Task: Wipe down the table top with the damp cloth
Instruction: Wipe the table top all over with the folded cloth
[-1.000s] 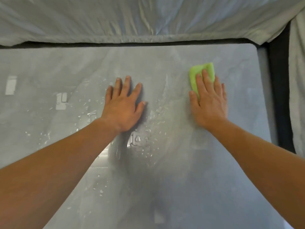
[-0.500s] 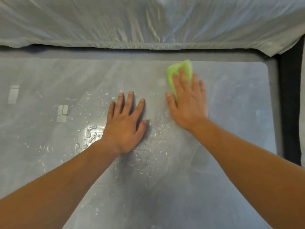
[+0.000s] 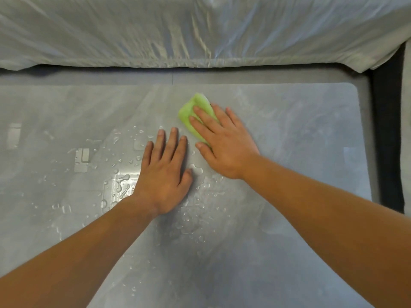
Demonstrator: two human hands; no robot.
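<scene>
A folded green cloth lies on the grey table top, past its middle toward the far edge. My right hand presses flat on the cloth, covering its near half. My left hand rests palm down on the bare wet surface, just left of the right hand, fingers apart and holding nothing. Several water drops bead on the table around and left of my left hand.
A pale plastic sheet covers something bulky along the table's far edge. A dark gap runs down the right side beyond the table's rounded corner. Ceiling lights reflect in the wet left half.
My right hand has slid the cloth leftward across the far part of the table, from the right side to beside my left hand. The left hand has stayed planted.
</scene>
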